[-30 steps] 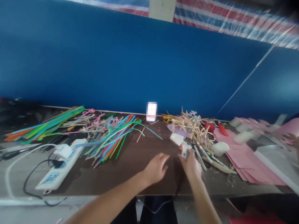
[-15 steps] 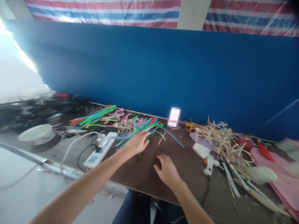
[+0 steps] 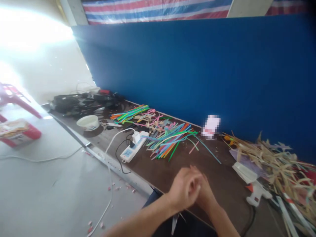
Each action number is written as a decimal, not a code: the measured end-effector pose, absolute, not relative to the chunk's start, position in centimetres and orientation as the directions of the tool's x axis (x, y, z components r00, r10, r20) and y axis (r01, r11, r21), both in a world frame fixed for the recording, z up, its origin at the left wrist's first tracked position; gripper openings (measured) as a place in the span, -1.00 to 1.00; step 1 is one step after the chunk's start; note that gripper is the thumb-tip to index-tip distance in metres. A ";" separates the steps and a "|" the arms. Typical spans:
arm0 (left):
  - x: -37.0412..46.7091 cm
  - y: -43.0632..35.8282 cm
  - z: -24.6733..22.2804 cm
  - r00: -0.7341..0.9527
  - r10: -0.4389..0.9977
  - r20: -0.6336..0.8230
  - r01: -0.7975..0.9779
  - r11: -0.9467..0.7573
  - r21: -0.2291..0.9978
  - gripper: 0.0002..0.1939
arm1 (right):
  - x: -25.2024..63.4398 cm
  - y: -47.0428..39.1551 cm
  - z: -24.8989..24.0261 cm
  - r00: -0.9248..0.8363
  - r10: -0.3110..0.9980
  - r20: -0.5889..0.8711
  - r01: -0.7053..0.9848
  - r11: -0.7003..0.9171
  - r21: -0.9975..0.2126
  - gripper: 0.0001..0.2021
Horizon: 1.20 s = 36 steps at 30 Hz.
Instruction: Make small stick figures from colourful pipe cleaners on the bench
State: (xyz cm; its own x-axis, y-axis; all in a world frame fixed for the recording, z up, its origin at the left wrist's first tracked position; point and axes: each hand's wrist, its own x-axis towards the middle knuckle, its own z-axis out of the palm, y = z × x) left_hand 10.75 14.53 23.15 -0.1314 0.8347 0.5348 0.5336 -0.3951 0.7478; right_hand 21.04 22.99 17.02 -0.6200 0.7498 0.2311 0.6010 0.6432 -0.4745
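Slim, multicoloured stems lie heaped on the dark brown, flat bench, just right of a long white plastic power strip and left of your hands. Next to the right, over the near part of the bench, your left hand curls against your right hand. The two touch, fingers bent inward; whether either grip is clamped on something small, I cannot tell. Farther right lies a white plastic glue gun with an orange tip, well apart from both hands, and beyond it a tangled pile of straw-coloured strips.

You seem to be between handling steps, or busy with something hidden in your palms. The next move would call for parting the hands; reaching left needs one stem freed without dragging the heap, reaching right needs fingers kept off that orange tip.
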 end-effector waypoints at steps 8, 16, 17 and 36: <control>-1.9 21.4 23.7 -0.430 0.856 0.286 0.820 0.237 0.521 -0.08 | 22.9 21.8 16.0 -0.679 0.677 0.282 0.635 0.736 -0.235 -0.61; -3.1 25.5 23.4 -0.421 0.901 -0.104 0.868 0.434 0.240 0.24 | 23.0 21.7 15.9 -0.677 0.664 0.318 0.635 0.745 -0.203 -0.60; -3.0 25.5 23.1 -0.423 0.900 -0.108 0.870 0.436 0.228 0.24 | 23.0 21.8 15.9 -0.674 0.663 0.325 0.634 0.745 -0.208 -0.61; -3.4 25.5 23.0 -0.431 0.899 -0.074 0.863 0.435 0.256 -0.03 | 23.0 21.5 16.5 -0.654 0.698 0.290 0.629 0.716 -0.304 -0.61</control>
